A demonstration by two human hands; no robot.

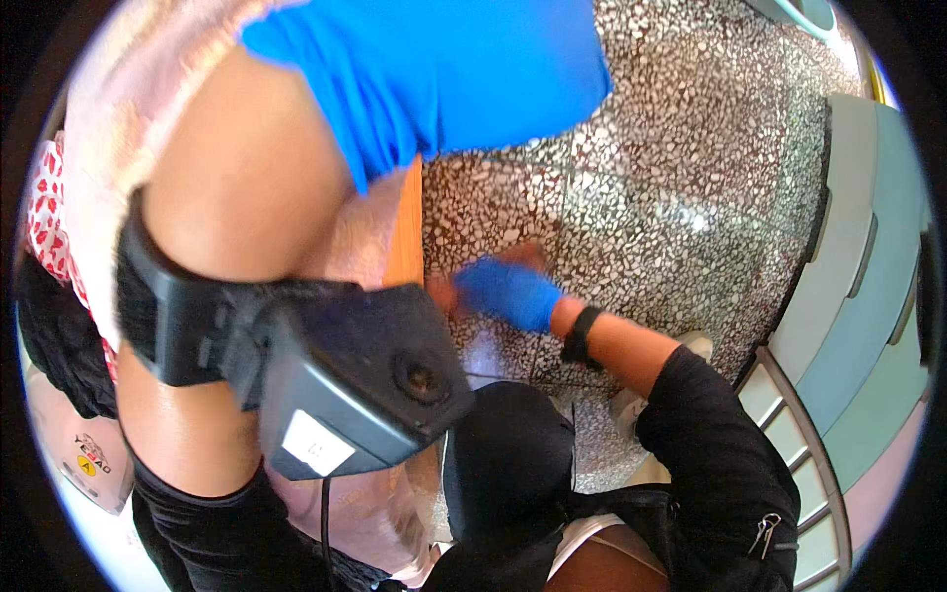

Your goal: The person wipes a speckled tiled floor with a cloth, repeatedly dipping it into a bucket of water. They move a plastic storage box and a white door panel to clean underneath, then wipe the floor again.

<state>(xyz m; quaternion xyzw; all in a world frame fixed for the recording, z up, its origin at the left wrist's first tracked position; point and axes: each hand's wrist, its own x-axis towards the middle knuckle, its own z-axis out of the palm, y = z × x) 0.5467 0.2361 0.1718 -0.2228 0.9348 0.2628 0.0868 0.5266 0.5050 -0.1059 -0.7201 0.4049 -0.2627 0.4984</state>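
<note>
My left hand point(451, 74), in a blue glove, looms large along the top edge, over a pink cloth and the terrazzo floor. Its fingers cannot be made out. A black device point(362, 377) with a lens and a white label is strapped round the left forearm. My right hand point(507, 292), in a blue glove with a black band at the wrist, is farther from the camera, beside the orange wooden edge point(407, 229). It is blurred; brownish shapes show at its fingers, and whether they are bare fingertips or an object cannot be told.
Terrazzo floor point(681, 148) spreads beyond the wooden edge. At the right stand pastel panels point(851, 244) and a brown-framed rack point(788, 414). A pink cloth point(355, 510) lies beneath my left arm. A pale bag or case point(81, 444) and a black cloth point(59, 340) are at the far left.
</note>
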